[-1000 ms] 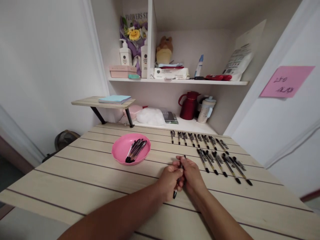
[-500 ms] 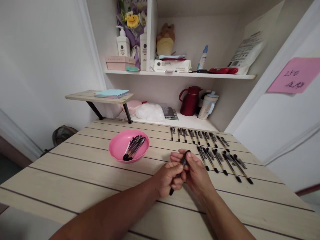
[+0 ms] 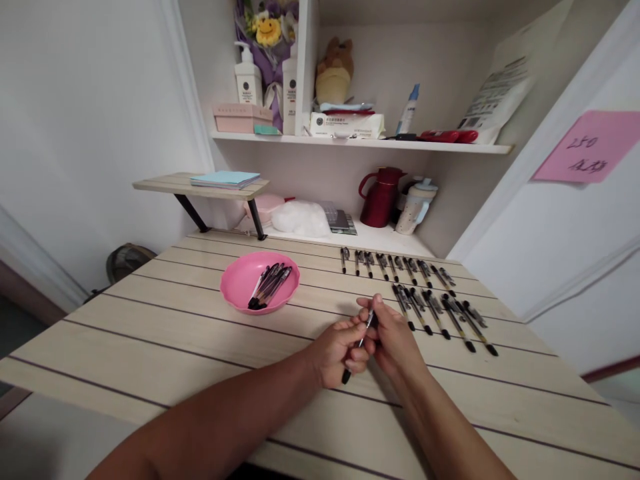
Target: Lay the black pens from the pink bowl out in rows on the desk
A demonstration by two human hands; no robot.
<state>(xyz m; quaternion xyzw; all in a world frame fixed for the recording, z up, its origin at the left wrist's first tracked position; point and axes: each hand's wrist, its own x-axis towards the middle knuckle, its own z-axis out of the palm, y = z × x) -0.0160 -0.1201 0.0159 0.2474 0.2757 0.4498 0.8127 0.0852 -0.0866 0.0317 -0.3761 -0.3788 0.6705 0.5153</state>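
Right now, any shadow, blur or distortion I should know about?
Head view: faint shadow on the tabletop beside the right forearm; head view: pen between left hand and right hand looks slightly soft; head view, right edge: pink sticky note looks skewed, probably wide-lens distortion.

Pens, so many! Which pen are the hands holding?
The pen held by the left hand and right hand, its black end poking out below; the other pens lie on the table or in the pink bowl, untouched.

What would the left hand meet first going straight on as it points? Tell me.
Likely the right hand, just ahead of the left hand; both hold one pen. Whether they touch is hard to tell.
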